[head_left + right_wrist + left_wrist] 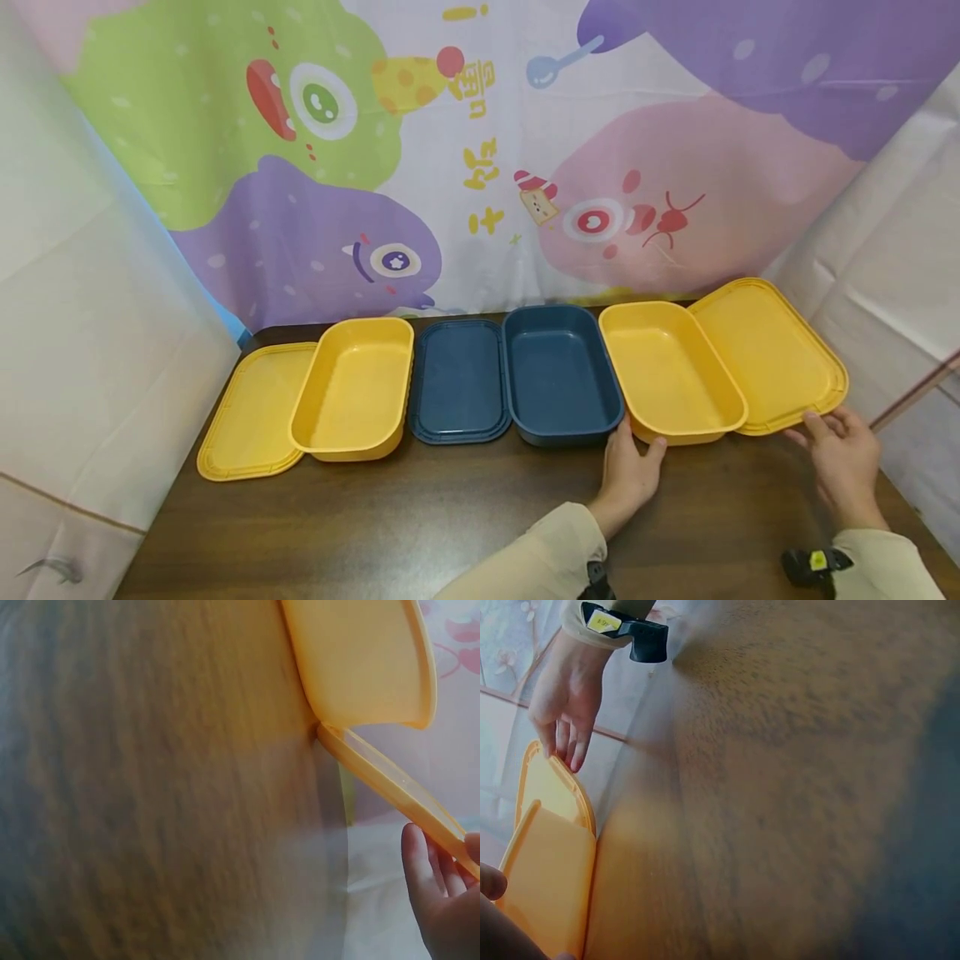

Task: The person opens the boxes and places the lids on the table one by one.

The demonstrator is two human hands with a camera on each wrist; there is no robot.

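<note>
At the right of the table, my right hand (843, 458) pinches the front right corner of a yellow lid (772, 358), thumb above and fingers below. In the right wrist view the lid (397, 791) slopes, its held side raised off the table and its other side low beside the yellow box (360, 660). My left hand (628, 475) holds that rectangular yellow box (671, 375) by its front left corner, thumb at the front wall. Its other fingers reach between this box and the dark blue box (562, 375), partly hidden. The yellow box is open-topped with nothing inside.
Left of the dark blue box lie a dark blue lid (460, 383), a second yellow box (356, 383) and a second yellow lid (255, 417), partly under that box's side. A printed cartoon cloth (480, 275) hangs behind the brown table (360, 525); pale cloth walls flank it.
</note>
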